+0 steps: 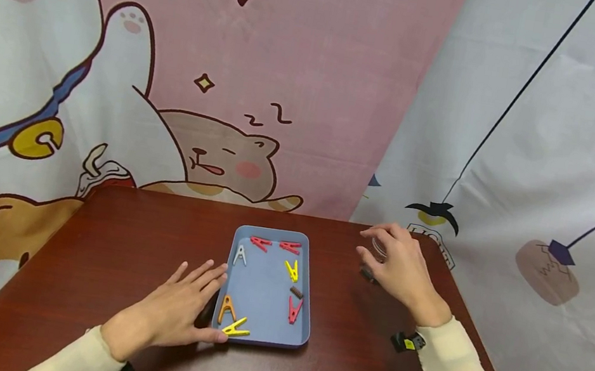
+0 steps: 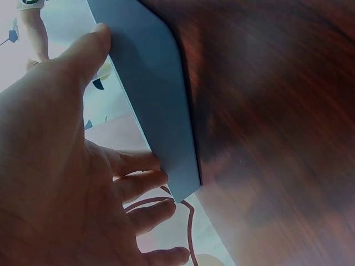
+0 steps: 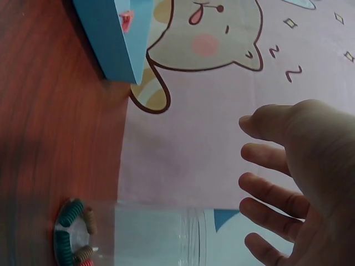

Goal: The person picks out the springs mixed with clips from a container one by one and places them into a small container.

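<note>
My left hand (image 1: 172,308) lies along the left side of a blue tray (image 1: 257,338), fingers straight and touching its rim, thumb at the near left corner. Inside the tray are red clips (image 1: 294,311), yellow clips (image 1: 292,270), an orange clip (image 1: 226,309), a grey-white clip (image 1: 240,256) and a small brown ribbed piece (image 1: 296,292). Over on the right, my right hand (image 1: 398,264) hovers empty above a clear jar (image 3: 150,235), fingers spread and loosely bent. At the jar's bottom, green ribbed pieces (image 3: 65,247), brown ones (image 3: 90,220) and a bit of red show.
Both things stand on a dark reddish-brown table (image 1: 165,223). A printed cloth (image 1: 318,86) with cartoon animals hangs behind the table's far edge and continues along both sides.
</note>
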`<state>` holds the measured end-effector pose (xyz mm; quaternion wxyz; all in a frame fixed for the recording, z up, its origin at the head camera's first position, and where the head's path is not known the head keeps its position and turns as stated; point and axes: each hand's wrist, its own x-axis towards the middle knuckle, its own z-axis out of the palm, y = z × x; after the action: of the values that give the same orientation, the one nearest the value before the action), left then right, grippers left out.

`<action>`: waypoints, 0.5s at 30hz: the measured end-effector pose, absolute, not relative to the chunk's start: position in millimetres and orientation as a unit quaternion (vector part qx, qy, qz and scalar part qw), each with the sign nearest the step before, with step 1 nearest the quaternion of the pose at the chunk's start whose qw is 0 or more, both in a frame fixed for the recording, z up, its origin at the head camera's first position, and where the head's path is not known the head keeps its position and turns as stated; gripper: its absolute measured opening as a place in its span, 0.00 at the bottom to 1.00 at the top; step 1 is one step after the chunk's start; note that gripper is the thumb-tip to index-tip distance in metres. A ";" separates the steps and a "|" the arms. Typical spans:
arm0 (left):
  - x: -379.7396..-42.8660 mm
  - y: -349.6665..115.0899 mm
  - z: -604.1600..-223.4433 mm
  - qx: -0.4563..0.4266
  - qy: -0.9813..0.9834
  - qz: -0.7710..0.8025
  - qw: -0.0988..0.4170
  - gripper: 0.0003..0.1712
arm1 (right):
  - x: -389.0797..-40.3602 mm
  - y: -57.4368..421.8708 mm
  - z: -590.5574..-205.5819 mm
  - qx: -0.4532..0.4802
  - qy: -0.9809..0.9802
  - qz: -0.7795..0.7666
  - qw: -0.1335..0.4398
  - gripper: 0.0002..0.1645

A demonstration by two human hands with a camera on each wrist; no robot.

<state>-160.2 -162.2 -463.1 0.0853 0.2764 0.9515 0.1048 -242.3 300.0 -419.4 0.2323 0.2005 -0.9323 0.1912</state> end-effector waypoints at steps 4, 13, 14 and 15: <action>-160.0 -161.5 -461.5 0.278 0.951 0.107 0.082 0.70 | -238.7 292.7 -420.6 0.207 -0.936 0.188 0.216 0.18; -157.5 -162.2 -461.2 0.281 0.951 0.107 0.077 0.70 | -232.9 276.7 -424.0 0.224 -0.941 0.161 0.197 0.19; -157.6 -162.2 -461.2 0.280 0.951 0.106 0.077 0.70 | -232.2 275.1 -424.1 0.226 -0.941 0.159 0.196 0.19; -157.8 -162.2 -461.4 0.279 0.951 0.105 0.078 0.71 | -231.7 273.5 -424.0 0.230 -0.941 0.156 0.195 0.19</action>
<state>-157.8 -162.2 -461.4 0.0778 0.2793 0.9512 0.1054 -231.7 273.5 -424.0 0.1946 0.2297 -0.9408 0.1557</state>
